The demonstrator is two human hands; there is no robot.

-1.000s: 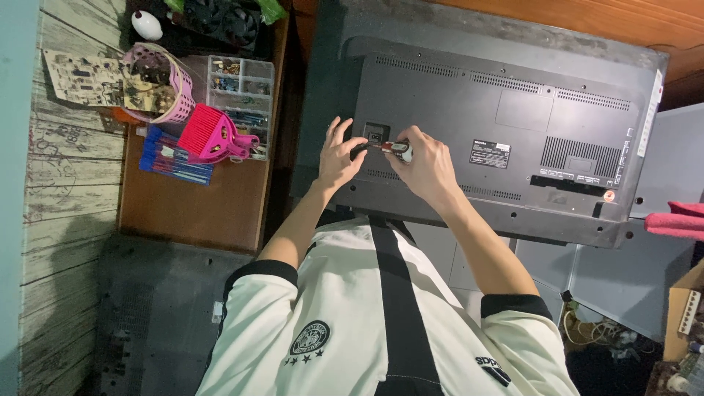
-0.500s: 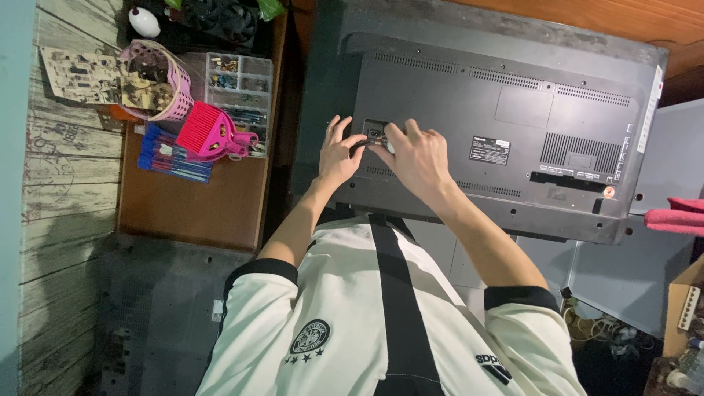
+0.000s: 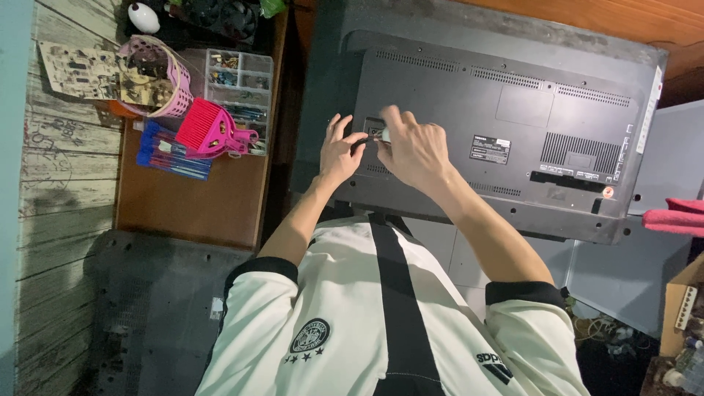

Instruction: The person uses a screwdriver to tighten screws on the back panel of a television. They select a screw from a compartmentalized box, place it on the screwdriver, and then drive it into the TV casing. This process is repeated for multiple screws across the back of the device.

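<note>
A dark grey flat-screen television [image 3: 557, 125] lies face down with its back panel up. Both my hands work at the left part of that panel, next to a small rectangular recess. My left hand [image 3: 337, 152] rests on the panel with its fingers spread, the fingertips by the recess. My right hand [image 3: 416, 150] is closed around a small screwdriver [image 3: 383, 135]; only its light end shows between the two hands. My fingers hide the rest of the tool and the spot under it.
On a brown desk [image 3: 183, 202] to the left are a pink basket [image 3: 167, 82] with circuit boards, a clear compartment box [image 3: 238, 88], a pink brush [image 3: 213, 130] and a blue pack [image 3: 170, 150]. A grey cover [image 3: 147, 308] lies lower left. A red cloth [image 3: 675, 218] is at the right.
My right hand has closed over the screwdriver, so its red handle no longer shows. Both hands stay at the same spot on the panel, with small finger movements.
</note>
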